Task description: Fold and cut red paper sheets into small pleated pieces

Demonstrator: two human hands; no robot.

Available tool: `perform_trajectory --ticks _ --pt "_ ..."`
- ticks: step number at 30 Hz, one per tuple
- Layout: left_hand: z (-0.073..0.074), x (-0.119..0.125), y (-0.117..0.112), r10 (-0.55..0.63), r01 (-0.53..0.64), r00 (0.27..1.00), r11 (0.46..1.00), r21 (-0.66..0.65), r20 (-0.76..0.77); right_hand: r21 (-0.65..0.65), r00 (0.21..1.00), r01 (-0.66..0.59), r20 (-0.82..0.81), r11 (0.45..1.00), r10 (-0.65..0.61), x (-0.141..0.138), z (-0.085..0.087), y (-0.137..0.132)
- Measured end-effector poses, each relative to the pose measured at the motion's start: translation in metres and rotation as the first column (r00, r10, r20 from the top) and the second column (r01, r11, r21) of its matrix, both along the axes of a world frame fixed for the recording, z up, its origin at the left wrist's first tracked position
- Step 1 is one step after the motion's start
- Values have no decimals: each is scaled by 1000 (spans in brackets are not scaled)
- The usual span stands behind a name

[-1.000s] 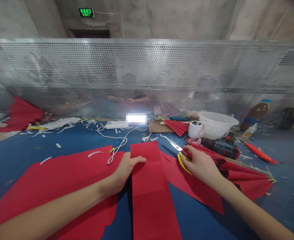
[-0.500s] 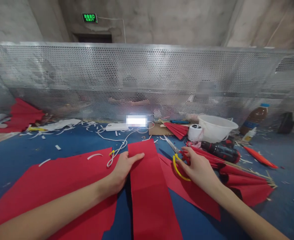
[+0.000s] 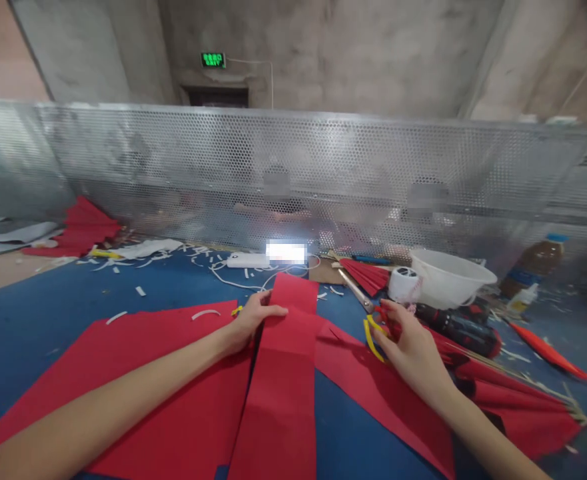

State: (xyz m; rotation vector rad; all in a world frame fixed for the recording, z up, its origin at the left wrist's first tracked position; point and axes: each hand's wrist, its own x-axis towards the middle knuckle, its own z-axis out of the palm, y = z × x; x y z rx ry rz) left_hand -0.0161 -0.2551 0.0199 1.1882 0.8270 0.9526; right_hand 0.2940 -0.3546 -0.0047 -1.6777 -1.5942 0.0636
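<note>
The long red strip (image 3: pixel 288 373) runs away from you, and you do best to keep it flat, since it looks thin and apt to buckle. Your right hand (image 3: pixel 413 347) is to the right of the strip, its fingers curled round the scissors' handles. Your left hand (image 3: pixel 250 323) grips the strip's left edge near its far end, thumb on top; you cannot tell how the hidden fingers lie beneath. Hold that pinch firm but light, and keep the thumb well back from any blade. The scissors (image 3: pixel 367 305) point away from you, right of the strip, blades apparently together and apart from it.

Beyond the strip stands the perforated metal screen (image 3: pixel 323 160). The broad red sheet (image 3: pixel 143 337) lies left of the strip, and a loose red piece (image 3: pixel 358 373) just right of it; either could get caught under a blade. Farther right of the strip, the red pleated bundle (image 3: pixel 518 400), white tub (image 3: pixel 448 273) and drill (image 3: pixel 458 328) crowd your right side. The white cable (image 3: pixel 233 283), left of the strip's far end, could snag your left hand. On the broad sheet, left of the strip, rest 2 white scraps (image 3: pixel 206 313).
</note>
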Motion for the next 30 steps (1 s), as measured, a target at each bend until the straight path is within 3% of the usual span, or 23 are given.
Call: perform_trajectory --ticks 3,7,11,15,19,22,23,25,27,30 --pt "-1 2 -2 -42 46 998 996 82 -45 -39 995 -29 91 999 32 -1 3 14" --pt "-5 2 -1 -48 62 993 991 122 -112 -112 986 -30 158 993 48 -3 24 52" --pt "-8 2 2 -61 82 988 986 148 -144 -182 989 -35 137 983 60 -3 40 95" --pt "-7 2 3 -86 119 979 978 173 -183 -168 997 -63 34 984 70 -17 46 113" --pt "-3 7 -3 -153 180 973 972 152 -174 -136 968 -210 -169 968 186 -50 42 90" --pt "-2 16 -17 -146 155 986 981 114 -86 -193 889 -384 -341 903 305 -75 34 49" --pt "-2 19 -23 -137 142 989 986 91 -58 -193 849 -442 -404 876 340 -80 31 34" --pt "-3 24 -36 -136 137 990 990 28 -29 -118 639 -602 -665 790 388 -85 25 8" --pt "-4 28 -49 -174 173 985 985 -20 -7 -33 499 -666 -762 745 412 -84 19 -10" --pt "-7 29 -60 -242 244 969 969 -38 40 8 417 -707 -802 707 427 -75 15 -19"
